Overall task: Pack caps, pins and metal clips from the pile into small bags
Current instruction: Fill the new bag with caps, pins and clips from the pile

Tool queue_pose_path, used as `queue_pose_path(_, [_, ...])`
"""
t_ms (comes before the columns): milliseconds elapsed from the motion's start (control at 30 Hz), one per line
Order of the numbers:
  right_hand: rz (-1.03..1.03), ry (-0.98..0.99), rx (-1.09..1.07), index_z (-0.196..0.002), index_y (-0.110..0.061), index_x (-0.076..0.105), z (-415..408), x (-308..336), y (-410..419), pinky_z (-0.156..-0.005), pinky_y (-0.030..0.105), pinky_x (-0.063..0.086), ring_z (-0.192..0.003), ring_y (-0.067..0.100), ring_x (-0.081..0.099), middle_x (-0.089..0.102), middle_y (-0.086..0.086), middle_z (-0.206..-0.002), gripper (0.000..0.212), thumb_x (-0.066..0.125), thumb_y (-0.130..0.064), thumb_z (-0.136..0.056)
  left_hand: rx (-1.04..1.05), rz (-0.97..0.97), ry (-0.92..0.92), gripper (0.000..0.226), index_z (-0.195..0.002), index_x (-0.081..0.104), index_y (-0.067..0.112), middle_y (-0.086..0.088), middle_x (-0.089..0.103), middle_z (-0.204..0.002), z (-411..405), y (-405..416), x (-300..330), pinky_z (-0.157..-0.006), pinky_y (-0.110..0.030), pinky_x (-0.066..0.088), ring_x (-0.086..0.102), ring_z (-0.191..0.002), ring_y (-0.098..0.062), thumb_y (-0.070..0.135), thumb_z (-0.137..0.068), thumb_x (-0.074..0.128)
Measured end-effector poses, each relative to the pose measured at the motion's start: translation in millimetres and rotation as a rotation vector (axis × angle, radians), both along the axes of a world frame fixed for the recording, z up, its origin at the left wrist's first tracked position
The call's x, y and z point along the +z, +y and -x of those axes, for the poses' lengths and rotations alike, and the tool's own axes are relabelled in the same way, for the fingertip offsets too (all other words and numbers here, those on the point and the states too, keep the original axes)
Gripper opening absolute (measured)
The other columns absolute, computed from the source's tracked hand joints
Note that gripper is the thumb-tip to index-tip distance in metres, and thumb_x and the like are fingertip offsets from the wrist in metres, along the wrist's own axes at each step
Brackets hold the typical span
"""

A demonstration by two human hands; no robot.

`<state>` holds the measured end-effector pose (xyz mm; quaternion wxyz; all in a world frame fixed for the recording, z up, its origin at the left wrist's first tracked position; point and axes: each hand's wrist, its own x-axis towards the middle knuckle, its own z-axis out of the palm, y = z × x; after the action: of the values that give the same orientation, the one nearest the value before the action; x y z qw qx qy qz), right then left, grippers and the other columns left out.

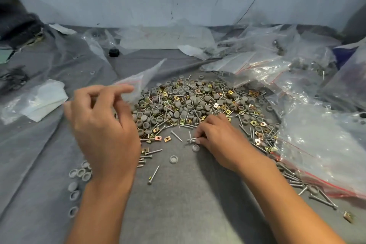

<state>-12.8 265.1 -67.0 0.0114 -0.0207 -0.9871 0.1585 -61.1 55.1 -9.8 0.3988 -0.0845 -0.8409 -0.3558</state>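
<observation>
Clearly most of the work remains: the pile (198, 105) of caps, pins and clips sits large on the grey cloth (178, 204). My right hand (215, 140) pinches pins at its near edge; my left hand (103, 125) hovers with fingers loosely curled by a small bag (138, 83). Filled bags (297, 69) lie at right.

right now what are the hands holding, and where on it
The right hand pinches pins at the near edge of the pile, thumb and fingertips on their shafts. The left hand is raised by a small bag; blur hides any grip.
</observation>
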Motion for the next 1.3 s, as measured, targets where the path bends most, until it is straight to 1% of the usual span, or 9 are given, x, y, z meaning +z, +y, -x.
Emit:
queue_pose_path(100, [0.061, 0.026, -0.046, -0.106, -0.031, 0.058, -0.5, -2.6, 6.0, -0.089, 0.034, 0.039, -0.106, 0.011, 0.032, 0.046, -0.011, -0.11, 0.013, 0.051, -0.041, -0.102, -0.107, 0.213, -0.221, 0.021, -0.092, 0.075, 0.026, 0.002, 0.056, -0.1, -7.3, 9.4, -9.5, -0.087, -0.031, 0.031, 0.048, -0.098, -0.025, 0.013, -0.092, 0.058])
queue_pose_path(233, [0.187, 0.049, -0.136, -0.093, -0.036, 0.052, 0.8, 5.3, 13.1, -0.079, 0.036, 0.044, -0.089, 0.009, 0.047, 0.053, -0.016, -0.094, 0.009, 0.053, -0.038, -0.102, -0.257, 0.431, -0.468, 0.014, -0.095, 0.072, 0.038, 0.017, 0.055, -0.098, -15.6, 21.0, -24.0, -0.087, -0.031, 0.025, 0.048, -0.097, -0.007, 0.029, -0.092, 0.062])
queue_pose_path(333, [0.204, 0.075, -0.125, -0.096, -0.035, 0.058, -3.6, 10.2, 14.9, -0.076, 0.034, 0.048, -0.088, 0.008, 0.055, 0.058, -0.016, -0.094, 0.003, 0.061, -0.036, -0.098, -0.27, 0.438, -0.474, 0.021, -0.106, 0.068, 0.04, 0.019, 0.054, -0.098, -14.8, 22.1, -25.0, -0.088, -0.031, 0.032, 0.049, -0.091, -0.004, 0.037, -0.086, 0.073])
queue_pose_path(500, [0.429, 0.231, -0.124, -0.09, -0.038, 0.062, -10.8, 20.1, 16.5, -0.064, 0.012, 0.041, -0.08, -0.003, 0.056, 0.062, -0.017, -0.082, 0.006, 0.066, -0.035, -0.095, -0.229, 0.323, -0.503, 0.042, -0.12, 0.058, 0.02, 0.005, 0.043, -0.112, -17.1, 28.9, -25.9, -0.085, -0.036, 0.051, 0.053, -0.091, -0.015, 0.025, -0.084, 0.079])
queue_pose_path(600, [0.648, 0.358, -0.098, -0.093, -0.035, 0.067, -13.8, 30.2, 8.5, -0.061, 0.012, 0.042, -0.068, 0.0, 0.057, 0.066, -0.017, -0.079, 0.005, 0.067, -0.031, -0.095, -0.273, 0.303, -0.494, 0.043, -0.123, 0.054, 0.018, 0.003, 0.036, -0.123, -24.1, 37.2, -28.4, -0.085, -0.033, 0.052, 0.056, -0.097, -0.017, 0.023, -0.087, 0.075])
queue_pose_path(700, [0.787, 0.459, 0.008, -0.1, -0.03, 0.072, -16.1, 41.4, -8.4, -0.066, 0.018, 0.048, -0.076, 0.007, 0.064, 0.07, -0.013, -0.087, 0.008, 0.069, -0.024, -0.095, -0.325, 0.283, -0.456, 0.048, -0.128, 0.057, 0.018, 0.005, 0.037, -0.132, -27.4, 43.4, -29.4, -0.092, -0.03, 0.049, 0.057, -0.106, -0.014, 0.024, -0.085, 0.079])
queue_pose_path(833, [0.429, 0.618, 0.108, -0.102, -0.023, 0.075, -21.0, 43.8, -23.5, -0.074, 0.013, 0.045, -0.084, 0.004, 0.061, 0.068, -0.012, -0.094, 0.014, 0.074, -0.017, -0.09, -0.361, 0.257, -0.418, 0.052, -0.127, 0.063, 0.019, 0.007, 0.043, -0.13, -25.0, 42.9, -26.7, -0.088, -0.021, 0.043, 0.055, -0.099, -0.009, 0.026, -0.079, 0.083])
queue_pose_path(933, [0.209, 0.642, 0.093, -0.102, -0.02, 0.075, -22.4, 39.1, -23.6, -0.078, 0.028, 0.05, -0.089, 0.013, 0.058, 0.066, -0.007, -0.094, 0.012, 0.075, -0.019, -0.091, -0.4, 0.213, -0.423, 0.052, -0.126, 0.065, 0.021, 0.009, 0.045, -0.126, -25.0, 42.2, -26.3, -0.084, -0.024, 0.05, 0.055, -0.092, -0.007, 0.029, -0.079, 0.084])
queue_pose_path(1300, [0.252, 0.665, 0.035, -0.102, -0.016, 0.072, -19.3, 33.0, -27.0, -0.076, 0.032, 0.053, -0.088, 0.008, 0.06, 0.069, -0.01, -0.094, 0.014, 0.076, -0.016, -0.088, -0.411, 0.172, -0.411, 0.053, -0.13, 0.064, 0.022, 0.016, 0.045, -0.119, -25.0, 41.3, -24.2, -0.083, -0.019, 0.047, 0.049, -0.089, 0.0, 0.033, -0.081, 0.08])
